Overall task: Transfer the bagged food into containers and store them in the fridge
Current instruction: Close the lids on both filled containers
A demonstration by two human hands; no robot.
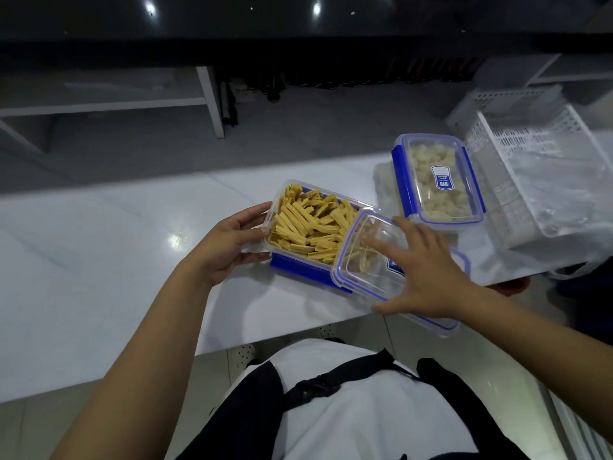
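I see the white table running across the view, with a white perforated basket and crumpled clear plastic bags at its right end. Just left of the basket lies a closed container with blue clips, its long axis running away from me, holding pale whitish chunks. Nearer me sits the open container, its long axis slanting from upper left toward lower right, filled with yellow strips. My left hand cups its left end, thumb and fingers wrapped on the rim, forearm reaching in from the lower left. My right hand lies spread and palm down on the clear lid, which tilts over the container's right end and partly overhangs the table's near edge.
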